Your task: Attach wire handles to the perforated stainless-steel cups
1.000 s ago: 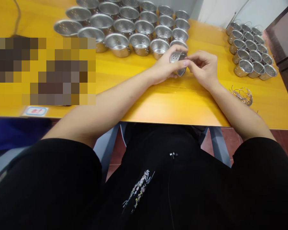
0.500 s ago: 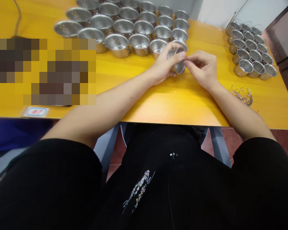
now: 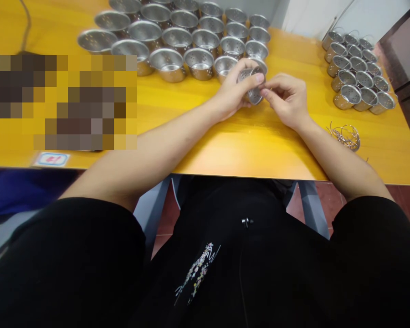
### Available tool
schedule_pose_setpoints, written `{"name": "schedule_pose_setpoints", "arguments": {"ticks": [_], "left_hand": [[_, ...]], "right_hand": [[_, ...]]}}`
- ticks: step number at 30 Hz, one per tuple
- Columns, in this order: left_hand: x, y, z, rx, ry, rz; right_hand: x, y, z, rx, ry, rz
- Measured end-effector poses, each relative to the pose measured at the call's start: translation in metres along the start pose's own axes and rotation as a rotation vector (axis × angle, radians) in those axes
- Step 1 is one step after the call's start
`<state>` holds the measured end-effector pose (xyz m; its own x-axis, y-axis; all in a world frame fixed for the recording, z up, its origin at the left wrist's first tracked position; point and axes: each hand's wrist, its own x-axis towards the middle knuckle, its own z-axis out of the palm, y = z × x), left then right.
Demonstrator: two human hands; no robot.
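Observation:
My left hand (image 3: 237, 89) is closed around a small perforated metal cup (image 3: 256, 94), which is tilted with its opening towards the right. The thumb presses over the cup's rim. At that rim, my right hand (image 3: 287, 98) is closed in a pinch, thumb against forefinger. Whatever lies between those fingertips is too small to make out. Just behind my left hand stand rows of similar perforated metal cups (image 3: 198, 64), upright and without visible handles.
More metal cups (image 3: 349, 97) with thin wire handles stand in rows at the right. A pile of bent wire pieces (image 3: 346, 136) lies near my right forearm on the yellow table (image 3: 246, 150). A small label (image 3: 52, 159) sits at the front left edge, below a pixelated area.
My right hand has shifted very slightly left against the cup. The cup and my left hand stay almost in place.

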<state>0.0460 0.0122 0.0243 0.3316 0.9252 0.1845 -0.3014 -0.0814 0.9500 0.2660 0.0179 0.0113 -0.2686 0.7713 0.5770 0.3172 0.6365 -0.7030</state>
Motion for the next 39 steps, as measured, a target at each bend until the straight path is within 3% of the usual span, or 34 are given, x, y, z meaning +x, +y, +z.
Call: {"name": "schedule_pose_setpoints", "arguments": {"ticks": [12, 19, 29, 39], "left_hand": [[-0.002, 0.003, 0.000, -0.052, -0.091, 0.081], [0.001, -0.002, -0.006, 0.075, -0.057, 0.099], [0.002, -0.009, -0.007, 0.122, -0.026, 0.168], [0.003, -0.009, -0.012, 0.239, -0.043, 0.253]], "right_hand": [[-0.002, 0.010, 0.010, 0.171, -0.063, 0.032], [-0.001, 0.014, 0.009, 0.174, -0.054, 0.039], [-0.002, -0.006, 0.009, 0.147, -0.081, 0.111], [-0.002, 0.002, 0.007, 0.185, -0.102, 0.090]]}}
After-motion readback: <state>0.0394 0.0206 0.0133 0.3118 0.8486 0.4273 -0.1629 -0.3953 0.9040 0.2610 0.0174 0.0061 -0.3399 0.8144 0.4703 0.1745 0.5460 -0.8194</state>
